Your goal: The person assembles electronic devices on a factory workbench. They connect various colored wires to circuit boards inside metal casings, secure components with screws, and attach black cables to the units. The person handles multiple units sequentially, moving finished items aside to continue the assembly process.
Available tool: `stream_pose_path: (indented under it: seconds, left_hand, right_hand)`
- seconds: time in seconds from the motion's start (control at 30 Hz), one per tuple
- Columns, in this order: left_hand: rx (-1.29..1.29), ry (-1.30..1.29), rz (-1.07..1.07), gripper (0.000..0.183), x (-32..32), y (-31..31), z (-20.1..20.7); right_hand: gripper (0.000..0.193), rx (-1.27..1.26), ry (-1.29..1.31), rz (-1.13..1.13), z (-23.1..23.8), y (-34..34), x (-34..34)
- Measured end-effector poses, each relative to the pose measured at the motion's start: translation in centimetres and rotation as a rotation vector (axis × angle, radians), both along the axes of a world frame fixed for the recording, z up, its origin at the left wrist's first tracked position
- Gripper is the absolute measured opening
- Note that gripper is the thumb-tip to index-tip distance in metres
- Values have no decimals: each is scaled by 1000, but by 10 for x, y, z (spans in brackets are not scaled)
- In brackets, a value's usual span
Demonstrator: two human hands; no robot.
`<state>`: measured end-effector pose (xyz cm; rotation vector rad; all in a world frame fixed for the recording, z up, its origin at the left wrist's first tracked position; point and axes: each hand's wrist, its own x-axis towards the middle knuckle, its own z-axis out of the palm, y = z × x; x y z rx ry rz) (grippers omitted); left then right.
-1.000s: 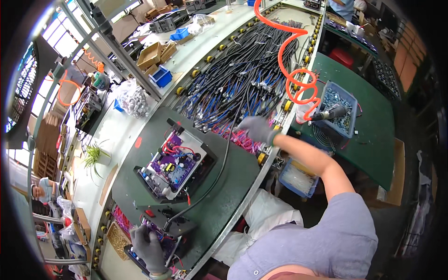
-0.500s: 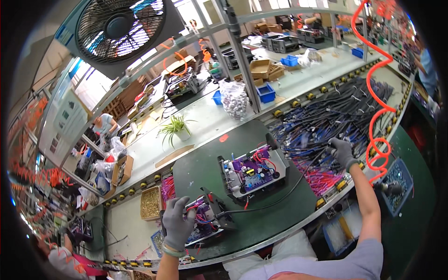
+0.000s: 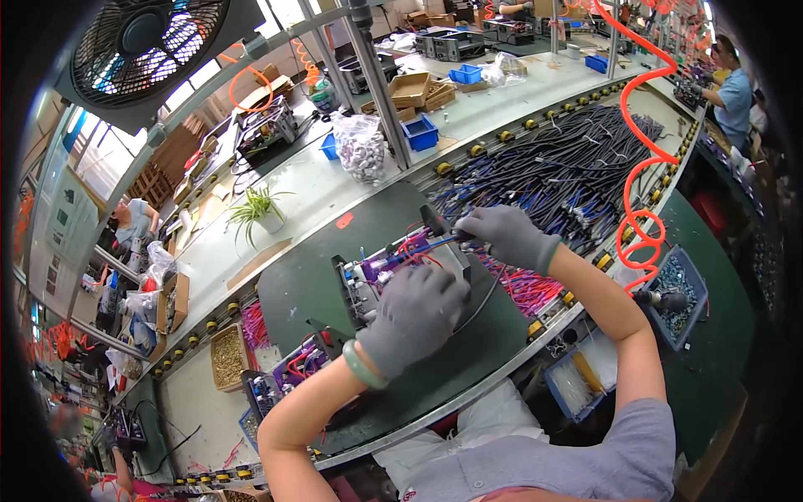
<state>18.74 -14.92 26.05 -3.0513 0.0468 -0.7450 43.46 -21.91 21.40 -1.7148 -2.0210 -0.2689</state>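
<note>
My right hand [image 3: 510, 238], in a grey glove, pinches the end of a black cable, from which blue wires [image 3: 437, 245] reach left over the nearer edge of an open device. That device [image 3: 360, 294] has a metal casing and a purple circuit board with red wires. My left hand [image 3: 416, 318], also gloved, lies over its front part with fingers bent inward; what its fingertips hold is hidden. A second open device [image 3: 305, 361] with a purple board sits beyond my left wrist, partly covered by my forearm. Both devices rest on a dark green mat [image 3: 293, 289].
Black cables [image 3: 577, 159] lie heaped at the right, with pink-red leads [image 3: 531, 289] in front. A coiled orange hose [image 3: 644, 167] hangs at the right. A box of brass-coloured parts [image 3: 227, 358] stands left. A potted plant [image 3: 263, 213] and blue bin [image 3: 420, 132] stand behind.
My left hand has left the left device and moved right, onto the middle one. My right hand has come left from the cable heap to that device, bringing a cable end. The view has shifted.
</note>
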Motion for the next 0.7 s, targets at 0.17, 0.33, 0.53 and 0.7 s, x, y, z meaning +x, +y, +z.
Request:
stream_pose_path:
  seconds: [0.17, 0.33, 0.53, 0.7]
  left_hand:
    - [-87, -64, 210, 33, 39, 38, -17]
    - [-360, 46, 254, 28, 57, 43, -55]
    - [-468, 210, 219, 23, 57, 51, -48]
    - [-473, 188, 186, 21, 58, 48, -38]
  right_hand:
    - [29, 2, -86, -8, -21, 2, -5]
    - [18, 74, -207, 115, -11, 13, 11]
    - [15, -105, -214, 28, -13, 10, -5]
    - [33, -201, -196, -156, -22, 16, -23]
